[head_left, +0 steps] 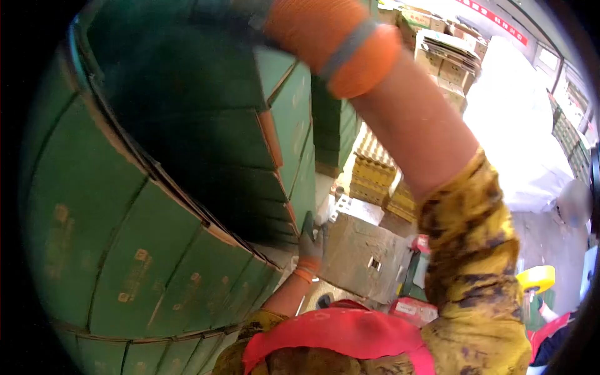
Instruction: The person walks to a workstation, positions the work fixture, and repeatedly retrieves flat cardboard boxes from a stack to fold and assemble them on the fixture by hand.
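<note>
- Green cardboard cartons (295,153) with brown edges stand stacked in a tall column in front of the person, and a long wall of printed green cartons (134,250) curves along the left; deep shadow lies between them.
- Those layers are in place, one on another; how many more belong there, if any, I can't tell from here.
- The left hand (310,245), in a grey glove with an orange cuff, is down by the column's lower cartons, its fingers apart and seemingly gripping nothing; whether they touch the cardboard, I can't say for sure.
- The right hand (312,26), in an orange glove with a grey band, is raised by the column's upper part. Its fingers are blurred and lost in the dark, so I can't tell how they stand or whether they hold anything.
- A worn brown cardboard box (362,257) sits low, just beside the left hand.
- Beyond are yellowish stacked egg trays (373,172), brown cartons (451,70), bulky white sheeting (515,131) and a red banner (494,17).
- At the right, a yellow round object (536,278) shows over the grey floor (540,240), near another person (553,340).
</note>
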{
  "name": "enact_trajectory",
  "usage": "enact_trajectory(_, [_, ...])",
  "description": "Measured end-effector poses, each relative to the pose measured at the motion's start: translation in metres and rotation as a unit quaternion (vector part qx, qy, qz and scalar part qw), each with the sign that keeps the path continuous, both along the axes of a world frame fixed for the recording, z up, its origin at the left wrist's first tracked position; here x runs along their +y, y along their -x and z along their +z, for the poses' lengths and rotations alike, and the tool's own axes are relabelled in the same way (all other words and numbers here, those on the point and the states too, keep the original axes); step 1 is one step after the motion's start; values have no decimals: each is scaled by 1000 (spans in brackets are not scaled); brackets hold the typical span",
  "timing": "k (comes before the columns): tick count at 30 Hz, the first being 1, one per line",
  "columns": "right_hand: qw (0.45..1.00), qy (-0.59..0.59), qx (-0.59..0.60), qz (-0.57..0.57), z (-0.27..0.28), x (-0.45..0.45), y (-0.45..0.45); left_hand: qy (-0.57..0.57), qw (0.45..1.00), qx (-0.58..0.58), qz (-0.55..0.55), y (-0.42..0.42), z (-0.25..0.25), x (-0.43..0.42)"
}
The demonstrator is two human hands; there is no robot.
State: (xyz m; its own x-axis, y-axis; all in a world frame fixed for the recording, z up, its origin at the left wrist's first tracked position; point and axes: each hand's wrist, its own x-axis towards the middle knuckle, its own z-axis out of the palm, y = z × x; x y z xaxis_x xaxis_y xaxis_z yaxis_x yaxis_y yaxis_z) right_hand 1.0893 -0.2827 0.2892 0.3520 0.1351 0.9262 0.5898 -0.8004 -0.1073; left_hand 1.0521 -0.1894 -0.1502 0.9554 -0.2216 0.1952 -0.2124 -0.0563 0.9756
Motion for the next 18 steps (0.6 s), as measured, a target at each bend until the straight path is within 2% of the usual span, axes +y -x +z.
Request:
enact_trajectory(3, [991, -109, 68, 45, -18, -64, 38, 81, 996, 6, -32, -2, -4, -6])
enact_trajectory(4, [986, -133, 92, 34, -35, -94, 57, 120, 990, 52, -61, -4, -13, -6])
enact_trajectory(6, [985, -81, 115, -96, -85, -153, 102, 112, 991, 15, -69, -4, -20, -7])
enact_trajectory(7, [973, 7, 115, -202, -119, -178, 126, 69, 994, -70, -51, -2, -13, -7])
enact_trajectory(8, [942, 106, 111, -298, -157, -195, 149, -57, 988, -130, -53, -8, -18, 0])
enact_trajectory(9, [921, 145, 119, -343, -196, -202, 170, -180, 963, -195, -55, -10, -22, 2])
enact_trajectory(10, [928, 108, 143, -326, -230, -197, 190, 15, 990, 13, -142, -4, -23, -6])
enact_trajectory(11, [929, -168, 254, -211, -270, -191, 202, 220, 938, 223, -149, 2, -23, -13])
enact_trajectory(12, [844, -461, 251, -108, -310, -184, 214, 232, 931, 243, -141, 5, -38, -16])
enact_trajectory(13, [752, -592, 283, -65, -354, -180, 227, 304, 878, 336, -155, 1, -61, -9])
enact_trajectory(14, [745, -600, 281, -77, -383, -171, 231, 369, 811, 428, -151, -2, -85, -3])
enact_trajectory(15, [739, -607, 278, -90, -413, -162, 235, 271, 875, 365, -166, 6, -98, -8])
enact_trajectory(16, [816, -478, 305, -116, -458, -169, 243, 171, 923, 296, -179, 15, -109, -14])
enact_trajectory(17, [814, -465, 316, -148, -507, -164, 256, 66, 954, 226, -185, 16, -134, -19])
enact_trajectory(18, [822, -392, 365, -195, -544, -161, 272, -40, 971, 152, -180, 18, -158, -23])
